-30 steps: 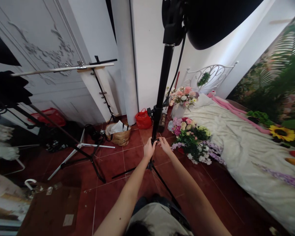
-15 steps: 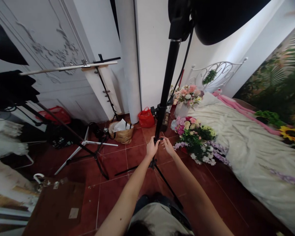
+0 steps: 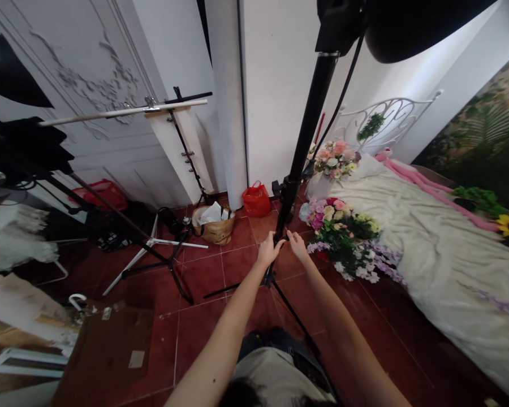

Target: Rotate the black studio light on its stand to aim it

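Black stand [image 3: 309, 124], just left of the flowers [image 3: 343, 237], slants more in view than a second ago; maybe camera shift. Left hand [image 3: 270, 250] grips lower pole, right hand [image 3: 297, 246] alongside, hold unclear. Work stays there.

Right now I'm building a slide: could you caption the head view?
Left grip and right grip at a black tubular light stand, near multicoloured bunched flowers.

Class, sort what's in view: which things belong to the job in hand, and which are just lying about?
Part of the job, it seems:
black stand, gripped by the left hand, right hand close beside it
black shade at its top

Just lying about:
small red bag
basket
cardboard box
flower bunches
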The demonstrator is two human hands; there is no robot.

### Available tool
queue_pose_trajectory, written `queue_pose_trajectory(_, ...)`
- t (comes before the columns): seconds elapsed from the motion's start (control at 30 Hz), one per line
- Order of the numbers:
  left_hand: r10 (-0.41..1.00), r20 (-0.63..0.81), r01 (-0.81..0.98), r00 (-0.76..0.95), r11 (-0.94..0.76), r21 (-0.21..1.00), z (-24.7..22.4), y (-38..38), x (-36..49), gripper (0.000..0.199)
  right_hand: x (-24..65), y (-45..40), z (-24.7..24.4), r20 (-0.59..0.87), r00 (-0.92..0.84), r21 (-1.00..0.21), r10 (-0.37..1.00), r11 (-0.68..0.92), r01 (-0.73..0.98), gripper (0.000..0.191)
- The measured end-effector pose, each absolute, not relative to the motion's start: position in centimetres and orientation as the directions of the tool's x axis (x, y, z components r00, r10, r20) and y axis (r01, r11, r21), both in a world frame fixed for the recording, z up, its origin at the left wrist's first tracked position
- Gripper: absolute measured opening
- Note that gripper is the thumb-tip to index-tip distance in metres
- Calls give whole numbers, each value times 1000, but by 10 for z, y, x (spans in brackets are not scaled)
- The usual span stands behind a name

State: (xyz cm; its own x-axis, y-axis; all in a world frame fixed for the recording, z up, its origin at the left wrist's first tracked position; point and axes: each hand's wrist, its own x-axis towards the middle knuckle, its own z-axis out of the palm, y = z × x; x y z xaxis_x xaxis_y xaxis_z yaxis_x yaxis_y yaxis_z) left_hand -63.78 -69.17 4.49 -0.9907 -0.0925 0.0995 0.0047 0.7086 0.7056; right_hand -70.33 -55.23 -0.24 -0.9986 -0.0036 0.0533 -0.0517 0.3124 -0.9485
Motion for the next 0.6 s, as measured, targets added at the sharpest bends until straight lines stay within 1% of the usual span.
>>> queue_pose_trajectory(0.07,-70,97,16,-993,726,687,45,-694,-639,46,-707,-557,1,22,-998,-924,66,382,5,45)
queue_pose_trajectory(0.13,-44,88,25,-995,756,654,46,-696,-642,50,-708,-561,6,-85,-990,-918,115,378,123,44)
queue_pose_trajectory(0.2,-18,69,28,-997,791,611,46,-698,-645,54,-705,-565,12,-156,-978,-916,141,349,196,36)
queue_pose_trajectory(0.27,-1,45,25,-999,820,573,46,-699,-647,57,-697,-569,15,-165,-976,-926,143,319,203,28)
queue_pose_trajectory(0.43,6,28,19,-1000,855,518,44,-702,-647,62,-662,-580,7,-161,-974,-943,159,268,199,28)
queue_pose_trajectory(0.5,2,38,21,-999,857,514,46,-703,-644,61,-641,-582,-2,-176,-975,-948,139,244,206,30)
queue_pose_trajectory(0.6,1,62,33,-998,860,509,53,-703,-638,61,-609,-573,-15,-199,-980,-971,14,130,199,39)
